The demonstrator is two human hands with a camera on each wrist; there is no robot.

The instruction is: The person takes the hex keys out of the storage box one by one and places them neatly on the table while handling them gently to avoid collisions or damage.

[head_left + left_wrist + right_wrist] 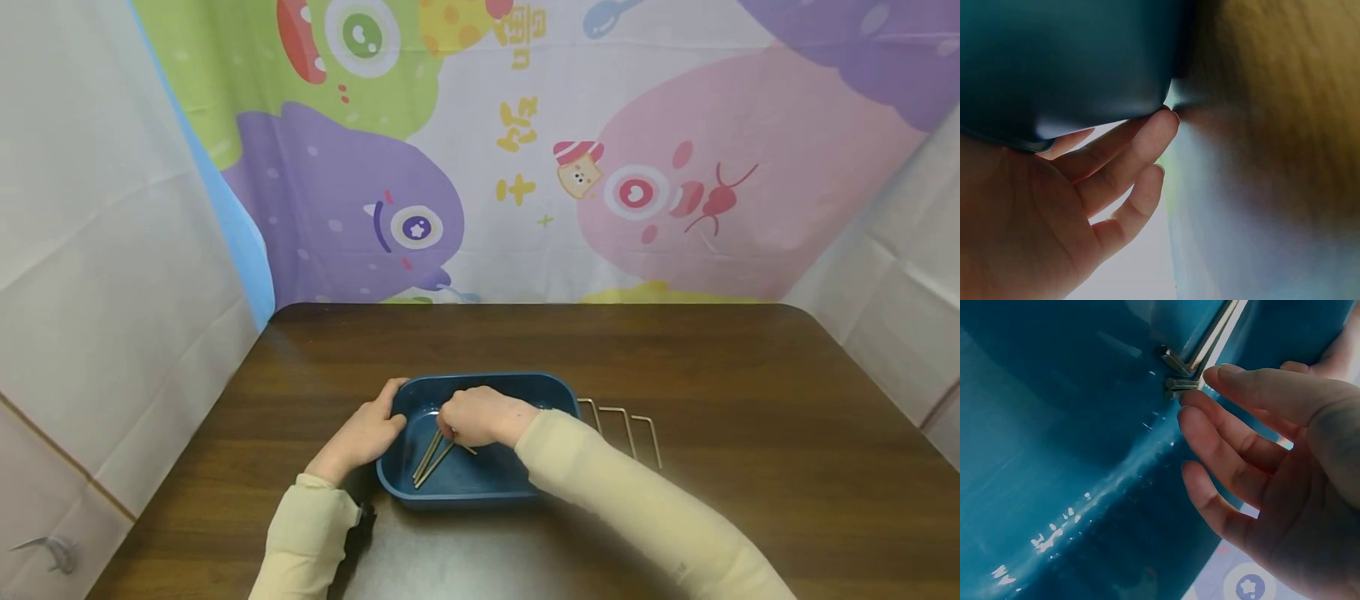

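A dark blue rectangular basin (480,497) stands on the table. My left hand (365,431) holds its left end, the thumb over the rim and the fingers along the outer wall, as the left wrist view shows. Inside the basin, three brass-coloured L-shaped hex keys (426,461) lie close together toward the left side. My right hand (480,415) reaches into the basin. In the right wrist view its thumb and index finger pinch at the bent end of the hex keys (1184,384); which of them it grips is partly hidden by the fingertips.
To the right of the basin, three more hex keys (628,429) lie in a row on the brown wooden table (712,367), one partly hidden by the basin. A cartoon-print curtain (517,233) hangs behind the table, with pale panels at both sides.
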